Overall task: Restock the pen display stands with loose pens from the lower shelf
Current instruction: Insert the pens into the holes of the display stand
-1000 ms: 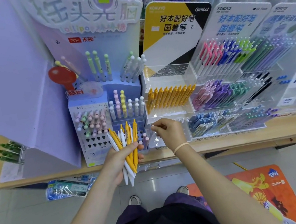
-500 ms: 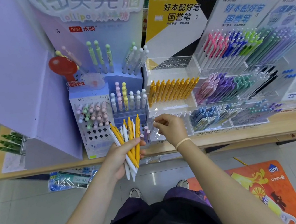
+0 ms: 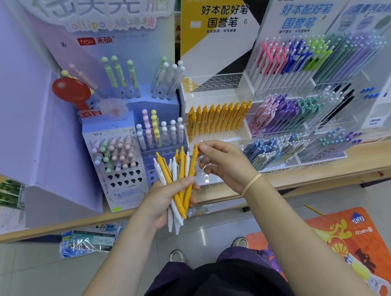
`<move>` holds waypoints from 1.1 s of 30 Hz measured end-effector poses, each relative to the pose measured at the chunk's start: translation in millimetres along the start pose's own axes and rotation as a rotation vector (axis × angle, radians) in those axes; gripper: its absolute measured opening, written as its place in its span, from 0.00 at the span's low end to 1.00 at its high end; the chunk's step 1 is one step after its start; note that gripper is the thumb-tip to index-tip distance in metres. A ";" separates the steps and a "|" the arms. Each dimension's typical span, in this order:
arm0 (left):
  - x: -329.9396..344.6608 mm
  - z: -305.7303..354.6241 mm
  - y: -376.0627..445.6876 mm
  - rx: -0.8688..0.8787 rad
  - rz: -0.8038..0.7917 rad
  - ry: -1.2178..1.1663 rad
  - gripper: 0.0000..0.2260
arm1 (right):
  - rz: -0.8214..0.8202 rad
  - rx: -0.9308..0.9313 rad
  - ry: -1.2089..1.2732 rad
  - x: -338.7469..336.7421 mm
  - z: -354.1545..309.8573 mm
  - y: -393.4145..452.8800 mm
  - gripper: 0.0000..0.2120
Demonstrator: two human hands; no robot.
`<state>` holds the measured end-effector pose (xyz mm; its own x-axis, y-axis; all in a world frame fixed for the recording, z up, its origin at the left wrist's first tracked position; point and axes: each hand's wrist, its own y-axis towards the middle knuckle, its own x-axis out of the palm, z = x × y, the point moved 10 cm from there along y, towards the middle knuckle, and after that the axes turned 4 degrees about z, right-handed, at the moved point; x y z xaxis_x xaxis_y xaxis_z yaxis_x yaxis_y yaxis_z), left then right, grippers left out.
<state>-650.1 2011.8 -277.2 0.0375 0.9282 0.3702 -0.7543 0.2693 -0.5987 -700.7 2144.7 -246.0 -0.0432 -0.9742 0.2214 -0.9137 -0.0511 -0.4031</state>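
Bunch of pens (image 3: pixel 177 176): yellow & white mix. Rack row (image 3: pixel 218 118): all yellow. Sign (image 3: pixel 220 23) above: yellow/white/black blocks. Left stand (image 3: pixel 114 160): lilac-blue w/ pastel pink, green, yellow pens. Wristband (image 3: pixel 251 183): tan. Mat (image 3: pixel 353 245): orange w/ yellow print. Shelf (image 3: pixel 296 178): pale wood.

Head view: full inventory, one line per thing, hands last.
Loose pens: a bunch, yellow and white, in the left hand.
Yellow pen: one, its top pinched by the right hand.
Yellow pen row: about a dozen, middle tier of the clear stand.
Lollipop pen stand: one, lilac, left on the shelf.
Pastel pen racks: several tiers, pink, purple, green and blue, at right.
Floor mat: one, orange.
Left hand: grips the bunch.
Right hand: pinches the pen.
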 end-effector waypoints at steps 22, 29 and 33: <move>10.6 33.3 16.1 -0.043 0.253 -0.090 0.12 | 0.409 -0.475 -0.253 -56.7 -115.4 35.4 0.06; 12.2 42.7 16.6 -0.009 0.221 -0.132 0.10 | 0.378 -0.476 -0.395 -45.7 -100.9 51.1 0.07; 13.2 46.7 18.1 0.014 0.192 -0.111 0.11 | 0.350 -0.483 -0.522 -36.5 -93.8 55.4 0.04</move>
<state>-693.9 2017.0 -250.0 -0.1789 0.9280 0.3268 -0.7500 0.0864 -0.6558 -787.6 2198.0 -193.2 -0.2745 -0.8995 -0.3398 -0.9615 0.2616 0.0843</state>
